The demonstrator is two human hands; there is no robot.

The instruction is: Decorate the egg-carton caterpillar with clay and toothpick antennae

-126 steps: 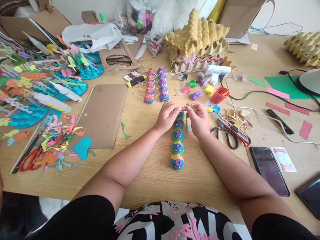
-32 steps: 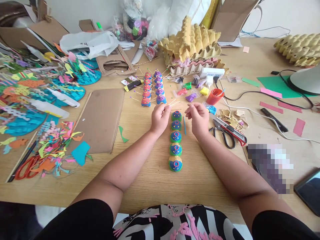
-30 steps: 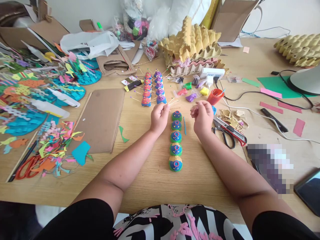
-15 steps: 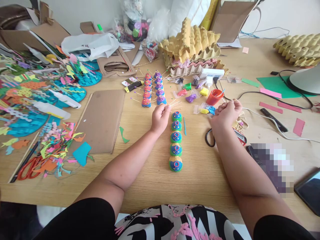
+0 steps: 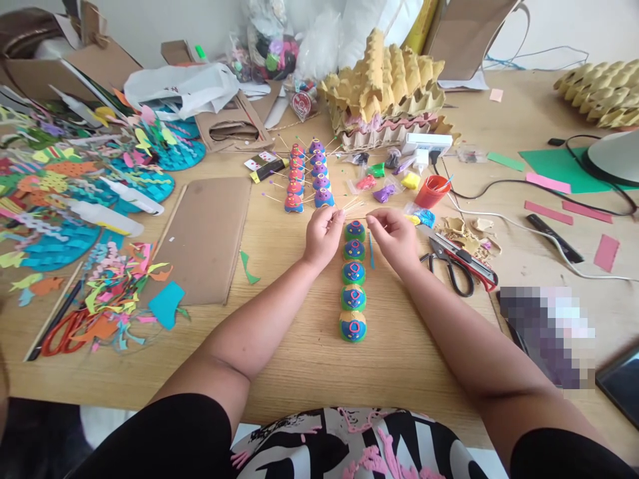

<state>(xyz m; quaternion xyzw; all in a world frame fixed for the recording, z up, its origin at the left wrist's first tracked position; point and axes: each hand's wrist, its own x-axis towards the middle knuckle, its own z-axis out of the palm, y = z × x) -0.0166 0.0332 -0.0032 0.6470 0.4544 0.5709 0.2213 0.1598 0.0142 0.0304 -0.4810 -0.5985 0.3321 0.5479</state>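
Observation:
Thin wooden sticks [image 5: 353, 206] fan out from the pinched fingers of my left hand [image 5: 323, 234], just above the top of a column of blue and green domes [image 5: 354, 273]. Each dome carries a pink or red ring. On the right side of the top dome, my right hand [image 5: 394, 238] has thumb and forefinger nearly together; whether something small is between them cannot be made out. A thin blue tool [image 5: 371, 251] lies beside the column. Farther back stand red figures [image 5: 294, 189] and purple figures [image 5: 322, 181] with sticks poking out.
Egg cartons [image 5: 384, 86] are stacked at the back. An orange cup [image 5: 433, 191], a red cutter [image 5: 462, 261] and black scissors [image 5: 460, 277] lie to the right. Cardboard [image 5: 202, 233], paper scraps [image 5: 107, 293] and glue bottles [image 5: 107, 216] are on the left.
My right hand has moved left from near the orange cup to beside the top dome. The scissors and cutter now show more fully. My left hand has stayed nearly in place with its sticks.

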